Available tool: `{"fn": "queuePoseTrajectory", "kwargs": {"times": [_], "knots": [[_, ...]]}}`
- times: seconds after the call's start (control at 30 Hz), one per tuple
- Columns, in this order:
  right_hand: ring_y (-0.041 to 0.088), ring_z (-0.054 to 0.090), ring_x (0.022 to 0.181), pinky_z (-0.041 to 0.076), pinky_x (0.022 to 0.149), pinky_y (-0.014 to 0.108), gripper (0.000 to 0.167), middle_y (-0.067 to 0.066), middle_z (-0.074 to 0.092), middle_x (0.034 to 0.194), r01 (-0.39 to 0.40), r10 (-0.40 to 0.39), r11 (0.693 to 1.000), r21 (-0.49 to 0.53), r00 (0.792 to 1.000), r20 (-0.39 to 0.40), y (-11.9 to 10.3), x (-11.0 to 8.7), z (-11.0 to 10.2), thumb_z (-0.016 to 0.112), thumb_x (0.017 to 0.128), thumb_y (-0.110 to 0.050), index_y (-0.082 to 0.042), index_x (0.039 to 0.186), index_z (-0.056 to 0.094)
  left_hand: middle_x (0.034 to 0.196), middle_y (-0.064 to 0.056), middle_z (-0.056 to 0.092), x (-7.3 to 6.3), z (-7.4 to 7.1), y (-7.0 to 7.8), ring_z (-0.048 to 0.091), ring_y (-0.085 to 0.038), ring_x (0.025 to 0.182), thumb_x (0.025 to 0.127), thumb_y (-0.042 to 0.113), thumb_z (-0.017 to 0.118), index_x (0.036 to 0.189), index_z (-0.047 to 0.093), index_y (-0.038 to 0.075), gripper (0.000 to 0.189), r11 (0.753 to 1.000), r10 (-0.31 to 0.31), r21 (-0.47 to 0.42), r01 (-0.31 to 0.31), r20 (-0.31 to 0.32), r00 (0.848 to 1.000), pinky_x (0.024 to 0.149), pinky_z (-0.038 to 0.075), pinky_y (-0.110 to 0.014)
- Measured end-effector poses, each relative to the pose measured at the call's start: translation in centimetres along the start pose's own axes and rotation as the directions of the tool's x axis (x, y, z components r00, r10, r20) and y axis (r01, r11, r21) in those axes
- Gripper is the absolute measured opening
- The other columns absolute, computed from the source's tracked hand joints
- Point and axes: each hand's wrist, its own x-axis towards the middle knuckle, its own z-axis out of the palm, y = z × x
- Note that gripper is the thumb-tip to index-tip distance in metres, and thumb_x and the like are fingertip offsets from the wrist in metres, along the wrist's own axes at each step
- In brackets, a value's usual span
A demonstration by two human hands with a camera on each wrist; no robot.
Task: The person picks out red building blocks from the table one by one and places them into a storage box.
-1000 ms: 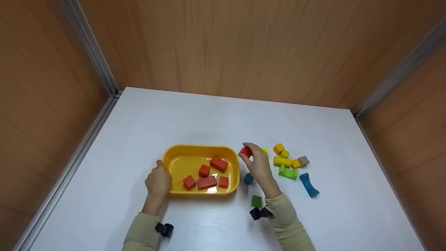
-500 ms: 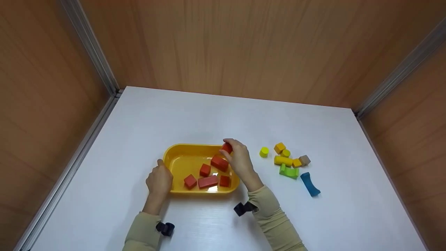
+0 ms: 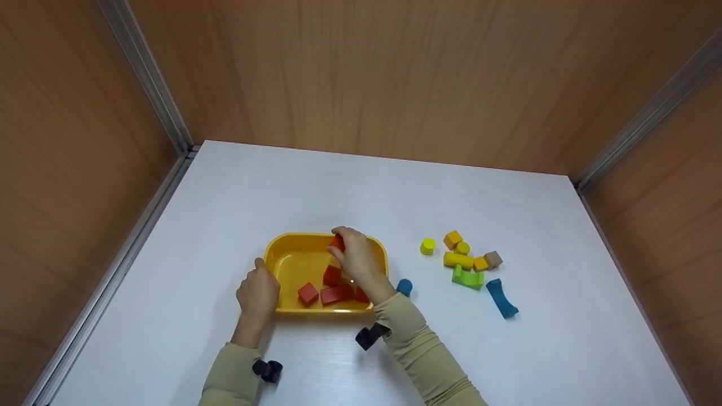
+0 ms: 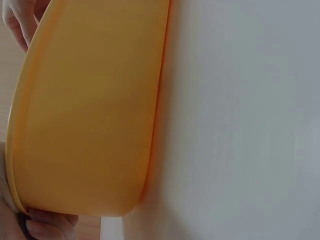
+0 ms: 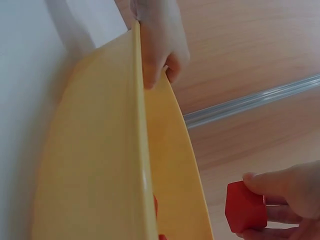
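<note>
My left hand [image 3: 258,290] grips the left end of a yellow plastic tray [image 3: 290,265], thumb over the rim. In the left wrist view its fingers [image 4: 45,227] curl round the tray's edge. Above the tray's far side, my right hand [image 3: 360,260] pinches a red block [image 5: 245,206] between thumb and fingers, above rim height in the right wrist view. Inside the tray lie several red blocks, among them a long one [image 3: 337,294] and a cube [image 3: 308,294]. The right hand and wrist hide part of the tray's right side.
Right of the tray, a group of small blocks lies on the white table [image 3: 316,186]: a yellow cylinder [image 3: 458,260], a light green arch [image 3: 467,278], a wooden cube [image 3: 493,259] and others. A curved blue piece [image 3: 502,299] lies nearer; a blue block [image 3: 404,287] sits beside the right sleeve.
My right hand has carried the red block leftward from beside the tray to over it. The left hand keeps its grip on the tray.
</note>
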Motion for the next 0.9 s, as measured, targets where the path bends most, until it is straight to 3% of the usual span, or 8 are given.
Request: {"fn": "queuePoseTrajectory", "kwargs": {"times": [0.13, 0.47, 0.77, 0.9], "knots": [[0.02, 0.055, 0.091, 0.043, 0.082, 0.026, 0.034, 0.01, 0.06, 0.104, 0.003, -0.002, 1.0, -0.017, 1.0, 0.019, -0.2, 0.6, 1.0, 0.065, 0.08, -0.015, -0.001, 0.11, 0.057, 0.057, -0.012, 0.05, 0.0, 0.0, -0.1, 0.048, -0.021, 0.046, 0.086, 0.002, 0.043, 0.1, 0.044, -0.009, 0.018, 1.0, 0.026, -0.003, -0.026, -0.008, 1.0, 0.04, 0.04, -0.034], [0.015, 0.054, 0.075, 0.045, 0.068, 0.023, 0.03, 0.007, 0.06, 0.088, -0.006, 0.013, 0.995, -0.101, 0.997, 0.07, -0.6, 1.5, 3.3, 0.067, 0.079, -0.015, -0.002, 0.104, 0.058, 0.063, -0.013, 0.052, 0.2, -0.1, -0.1, 0.05, -0.022, 0.05, 0.087, 0.003, 0.043, 0.103, 0.043, -0.008, 0.02, 1.0, -0.005, 0.014, 0.005, 0.038, 0.999, 0.044, 0.041, -0.035], [0.015, 0.054, 0.074, 0.046, 0.067, 0.022, 0.026, 0.006, 0.06, 0.087, -0.044, 0.06, 0.993, -0.106, 0.988, 0.146, -0.5, 1.8, 4.8, 0.064, 0.081, -0.014, -0.003, 0.103, 0.057, 0.06, -0.013, 0.051, 0.2, 0.0, -0.2, 0.049, -0.022, 0.049, 0.086, 0.003, 0.043, 0.099, 0.043, -0.008, 0.016, 1.0, 0.001, 0.016, -0.001, 0.034, 0.999, 0.042, 0.04, -0.034], [0.015, 0.053, 0.07, 0.044, 0.063, 0.022, 0.023, 0.004, 0.058, 0.081, -0.013, 0.036, 0.991, -0.134, 0.985, 0.171, -0.2, 1.9, 5.4, 0.064, 0.08, -0.013, -0.003, 0.1, 0.058, 0.06, -0.013, 0.051, 0.2, -0.1, -0.1, 0.049, -0.022, 0.049, 0.086, 0.003, 0.044, 0.097, 0.043, -0.007, 0.015, 1.0, 0.007, 0.012, -0.007, 0.027, 1.0, 0.042, 0.04, -0.035]]}}
